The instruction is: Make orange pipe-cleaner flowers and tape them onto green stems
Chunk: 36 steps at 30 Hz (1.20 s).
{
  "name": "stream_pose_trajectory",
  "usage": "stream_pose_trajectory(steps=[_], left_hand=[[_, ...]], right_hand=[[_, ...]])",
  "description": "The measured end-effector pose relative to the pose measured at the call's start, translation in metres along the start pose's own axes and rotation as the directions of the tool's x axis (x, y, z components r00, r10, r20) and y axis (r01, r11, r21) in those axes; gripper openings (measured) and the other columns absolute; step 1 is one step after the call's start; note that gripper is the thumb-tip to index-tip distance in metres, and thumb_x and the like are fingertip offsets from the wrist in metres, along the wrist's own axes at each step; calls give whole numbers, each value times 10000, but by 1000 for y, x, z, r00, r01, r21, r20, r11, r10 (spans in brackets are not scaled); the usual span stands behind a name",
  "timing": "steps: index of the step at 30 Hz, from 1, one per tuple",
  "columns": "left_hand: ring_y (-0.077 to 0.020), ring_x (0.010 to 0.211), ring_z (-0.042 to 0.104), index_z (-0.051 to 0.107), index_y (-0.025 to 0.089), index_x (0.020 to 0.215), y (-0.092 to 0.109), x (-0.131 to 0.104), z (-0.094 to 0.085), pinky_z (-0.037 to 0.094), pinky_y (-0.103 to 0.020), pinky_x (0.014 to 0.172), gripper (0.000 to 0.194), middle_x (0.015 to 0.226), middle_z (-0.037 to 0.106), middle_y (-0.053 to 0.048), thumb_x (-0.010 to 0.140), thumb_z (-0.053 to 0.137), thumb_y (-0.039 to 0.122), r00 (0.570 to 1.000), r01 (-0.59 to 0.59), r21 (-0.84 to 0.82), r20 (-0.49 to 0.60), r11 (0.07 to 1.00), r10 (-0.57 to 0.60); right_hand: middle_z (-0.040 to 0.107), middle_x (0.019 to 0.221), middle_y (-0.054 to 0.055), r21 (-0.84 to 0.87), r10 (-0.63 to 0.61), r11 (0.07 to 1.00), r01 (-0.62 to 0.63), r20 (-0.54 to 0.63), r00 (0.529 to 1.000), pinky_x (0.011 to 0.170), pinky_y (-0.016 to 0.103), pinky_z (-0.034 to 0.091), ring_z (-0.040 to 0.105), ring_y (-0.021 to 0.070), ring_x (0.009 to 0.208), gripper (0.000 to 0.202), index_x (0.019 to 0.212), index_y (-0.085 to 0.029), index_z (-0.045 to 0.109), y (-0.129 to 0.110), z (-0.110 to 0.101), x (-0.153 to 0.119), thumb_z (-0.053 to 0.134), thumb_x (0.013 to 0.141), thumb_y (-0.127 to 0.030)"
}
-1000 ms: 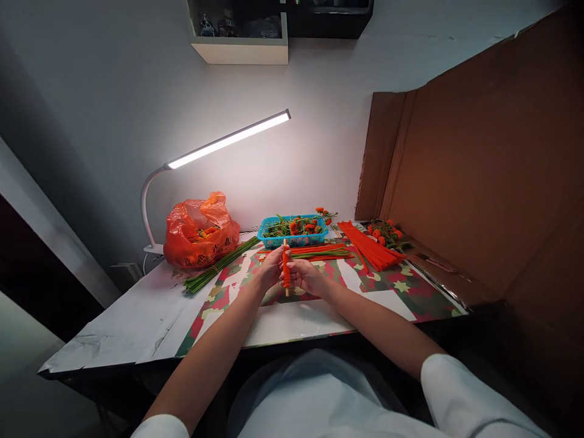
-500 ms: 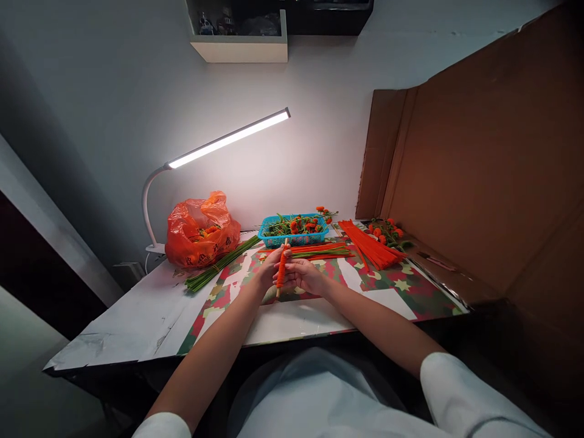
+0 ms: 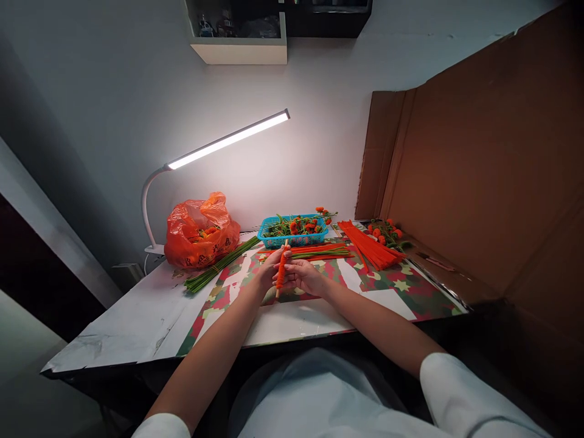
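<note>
Between my two hands, above the front middle of the table, a thin wooden stick (image 3: 278, 294) stands nearly upright. An orange pipe cleaner (image 3: 281, 271) is wound in a close coil along most of it. My left hand (image 3: 269, 267) is closed round the stick from the left, its fingers partly behind the coil. From the right, my right hand (image 3: 306, 275) pinches at the coil with its fingertips. Behind the hands lie loose orange and green pipe cleaners (image 3: 319, 250).
Behind stands a blue basket (image 3: 269, 241) of orange flowers. Left of it are a bundle of green stems (image 3: 214, 275), an orange plastic bag (image 3: 196, 234) and a lit lamp (image 3: 228, 140). Orange pipe cleaners (image 3: 371, 246) fan out at right, beside a cardboard wall (image 3: 479, 170).
The hands and the wrapped stick keep almost the same place and pose. Only a very slight shift of the whole view shows.
</note>
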<state>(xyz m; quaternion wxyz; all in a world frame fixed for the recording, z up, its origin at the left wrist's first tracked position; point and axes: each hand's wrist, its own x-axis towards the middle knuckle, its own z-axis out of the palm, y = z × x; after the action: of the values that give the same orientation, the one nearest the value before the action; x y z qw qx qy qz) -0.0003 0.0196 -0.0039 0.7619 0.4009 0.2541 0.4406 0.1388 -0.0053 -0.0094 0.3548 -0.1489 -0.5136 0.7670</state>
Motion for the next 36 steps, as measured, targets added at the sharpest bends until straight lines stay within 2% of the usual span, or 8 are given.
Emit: stream_pose_trajectory(steps=[7, 13, 18, 22, 27, 32, 36], left_hand=[[-59, 199, 231, 568, 199, 794, -1, 2, -3, 172, -171, 221, 219, 342, 274, 112, 845, 581, 412, 998, -38, 13, -56, 999, 38], [-69, 191, 263, 535, 197, 728, -1, 1, -1, 204, -167, 221, 277, 330, 287, 113, 836, 581, 448, 999, -7, -14, 42, 1000, 7], [-59, 195, 270, 496, 184, 676, -2, 1, 3, 228, -166, 218, 326, 360, 360, 99, 811, 601, 461, 999, -32, 31, -15, 999, 32], [-53, 211, 278, 500, 174, 668, -5, 1, 4, 233, -161, 233, 332, 367, 361, 99, 786, 624, 459, 995, -79, 63, -54, 995, 82], [-32, 262, 314, 530, 155, 702, -6, -1, 7, 235, -152, 277, 321, 429, 435, 87, 744, 680, 436, 984, -134, 108, -102, 985, 145], [-16, 341, 342, 550, 147, 728, -3, -3, 10, 253, -150, 330, 379, 519, 498, 76, 630, 784, 429, 957, -238, 169, -127, 956, 261], [-33, 415, 412, 580, 142, 745, -2, -2, 10, 302, -159, 386, 449, 563, 519, 63, 554, 820, 469, 942, -251, 239, -163, 938, 293]], right_hand=[[706, 729, 71, 4, 1, 1000, -1, 0, 1000, 795, 390, 544, 692, 186, 743, 317, 939, -108, 650, 1, -1, 1, 717, 745, -349], [705, 738, 70, 4, 9, 1000, -9, -8, 1000, 777, 367, 541, 687, 182, 741, 317, 897, -110, 641, 2, -2, 1, 735, 726, -359], [695, 709, 59, -12, 11, 1000, -11, -52, 999, 729, 327, 535, 678, 169, 709, 293, 876, -117, 627, 4, -3, 2, 709, 735, -360], [689, 679, 58, -31, 21, 999, -24, -100, 995, 691, 307, 532, 666, 160, 668, 237, 854, -120, 622, 6, -3, 3, 654, 759, -334], [682, 653, 56, -43, 28, 998, -35, -154, 988, 634, 293, 527, 649, 153, 593, 177, 843, -126, 605, 7, -3, 3, 605, 775, -288], [682, 648, 51, -57, 47, 997, -59, -193, 980, 620, 305, 536, 638, 152, 549, 164, 854, -130, 593, 4, -3, 2, 608, 768, -270], [672, 612, 42, -83, 61, 993, -81, -216, 974, 573, 283, 526, 628, 150, 520, 209, 877, -126, 607, 4, -5, 2, 630, 762, -299]])
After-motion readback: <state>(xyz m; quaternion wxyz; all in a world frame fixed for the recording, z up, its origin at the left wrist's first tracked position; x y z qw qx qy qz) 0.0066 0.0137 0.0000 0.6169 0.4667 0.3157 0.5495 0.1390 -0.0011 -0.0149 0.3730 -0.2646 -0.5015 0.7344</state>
